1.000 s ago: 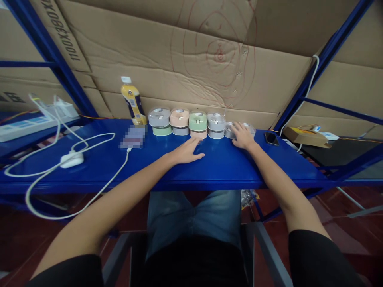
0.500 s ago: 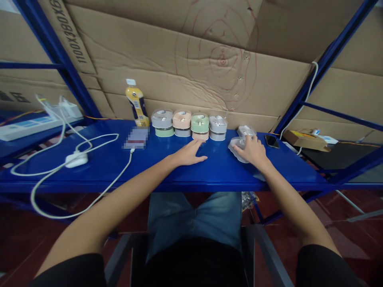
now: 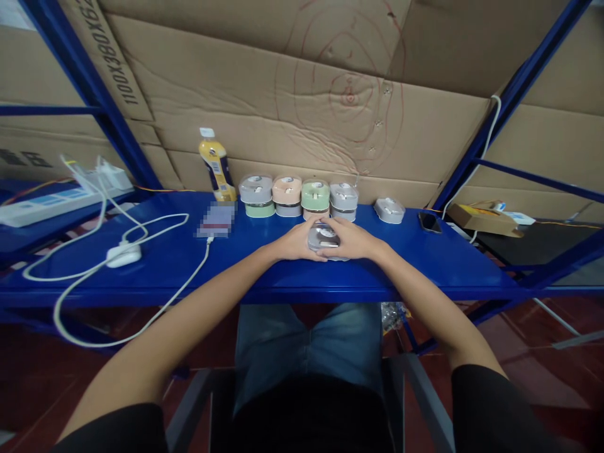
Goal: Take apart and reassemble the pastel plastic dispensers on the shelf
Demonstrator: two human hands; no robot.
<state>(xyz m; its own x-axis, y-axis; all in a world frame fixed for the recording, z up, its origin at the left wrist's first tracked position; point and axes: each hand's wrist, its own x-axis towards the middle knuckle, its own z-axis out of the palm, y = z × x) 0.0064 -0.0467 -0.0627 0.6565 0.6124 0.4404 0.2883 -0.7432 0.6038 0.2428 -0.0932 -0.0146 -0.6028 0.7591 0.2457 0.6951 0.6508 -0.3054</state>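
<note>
"What's moved?"
"Half a second ago my right hand (image 3: 356, 240) was off to the right with the small grey case (image 3: 323, 236); now it has brought the case over to my left hand (image 3: 293, 243)."
"How's the grip?"
"Both hands grasp it, fingers curled round its sides, above the near part of the blue table (image 3: 425, 261). I can't tell whether it touches the top."
"Any writing?"
"The cardboard (image 3: 212, 82) behind is printed 1100X380X6, with more running off at the top. The bottle (image 3: 217, 168) has a printed label, too small to read, and the flat thing (image 3: 216, 220) on the white cable (image 3: 89, 345) is pixelated."
"What's in the way?"
"Four two-high stacks (image 3: 256, 190) stand just beyond my hands, which hide part of the third one's foot. A lone case (image 3: 389, 211) sits apart to their right, near a phone (image 3: 430, 222). Far left, there's a power strip (image 3: 56, 204)."
</note>
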